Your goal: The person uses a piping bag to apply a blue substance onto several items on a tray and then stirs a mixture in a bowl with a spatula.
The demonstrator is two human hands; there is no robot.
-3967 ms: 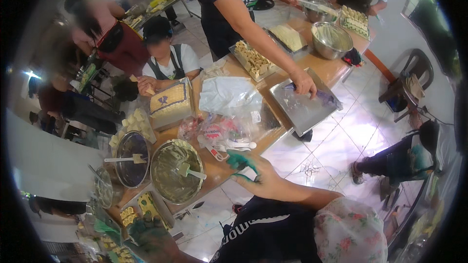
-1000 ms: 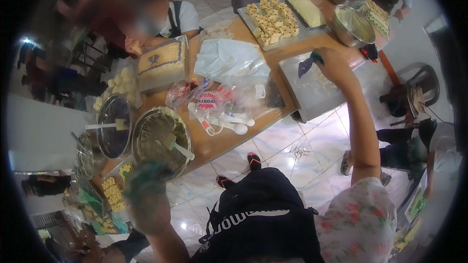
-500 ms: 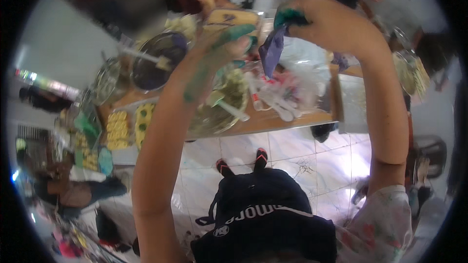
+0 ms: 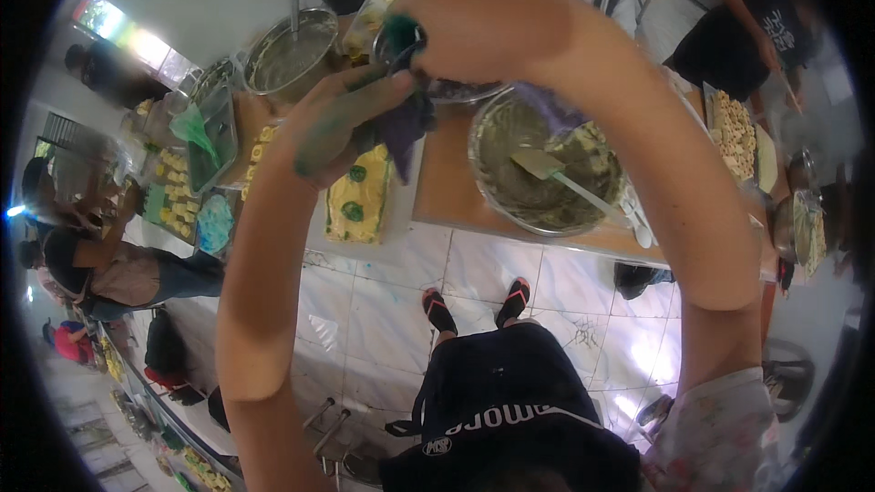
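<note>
A purple piping bag (image 4: 404, 132) hangs tip down from my right hand (image 4: 460, 32), which is closed round its gathered top. Green colouring stains that hand's fingers. My left hand (image 4: 333, 128), smeared with green too, has its fingers closed against the bag's side. Just below the bag's tip lies a rectangular cake (image 4: 357, 205) with yellow icing and green rosettes, on a pale board. Both hands hide its far end. To the right is a steel mixing bowl (image 4: 492, 187) coated with greyish-cream icing, with a pale-green spatula (image 4: 538, 164) leaning in it.
Another steel bowl (image 4: 292, 50) stands at the far left, near a tray (image 4: 219, 118) with a green bag. A second purple bag (image 4: 547, 109) lies over the near bowl's rim. White plastic spoons (image 4: 642, 223) lie at the table edge. Other people stand across and to the left.
My view and both hands have shifted left, from over the bowl and spoons to over the green-decorated cake. My left hand, apart from the piping bag before, now meets it.
</note>
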